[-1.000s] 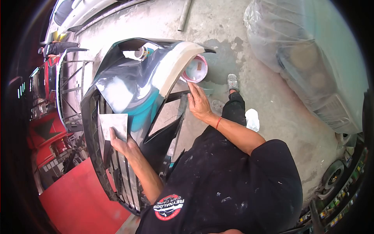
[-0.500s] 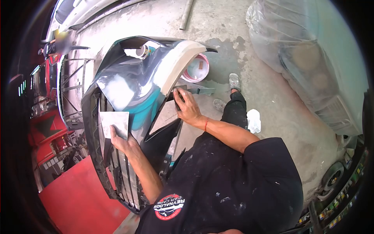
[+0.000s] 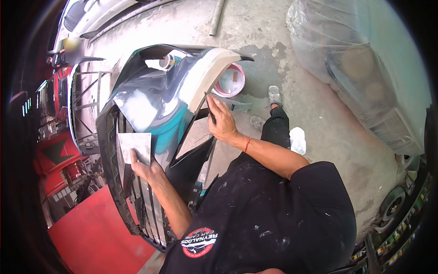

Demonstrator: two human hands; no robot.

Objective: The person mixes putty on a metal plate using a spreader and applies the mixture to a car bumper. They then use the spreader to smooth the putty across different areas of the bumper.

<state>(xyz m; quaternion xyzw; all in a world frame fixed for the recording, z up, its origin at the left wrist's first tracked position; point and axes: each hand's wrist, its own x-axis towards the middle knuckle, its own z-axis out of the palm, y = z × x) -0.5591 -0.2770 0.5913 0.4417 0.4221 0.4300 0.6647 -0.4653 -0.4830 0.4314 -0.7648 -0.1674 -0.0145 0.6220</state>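
You've got a flat, pale grey-white rectangular plate (image 3: 140, 144) at 9 o'clock. Your left hand (image 3: 145, 170) grips its near edge, thumb on top; the grip underneath is hidden. Your right hand (image 3: 223, 124), near frame centre, pinches a thin, dark flat piece (image 3: 211, 113), fingers straight along it; material unclear.

The work piece, a big curved car bumper in dark grey, silver and teal (image 3: 159, 112), sits around 10 o'clock with a black slatted grille (image 3: 148, 212) down at 7. The dark piece's tip meets the lower edge of the bumper's matte cream strip (image 3: 202, 80); can't tell touching or just beside. Pink-rimmed round bucket (image 3: 243, 80) at 12, white cylindrical can with a coloured label (image 3: 169, 62) at 11 on the bumper.

Step looks like working that cream edge with the dark piece, plate serving as palette, my read. Next move calls for a flat, light blade angle along the curve, even pressure, and the plate held level, clear of the bumper's surface.
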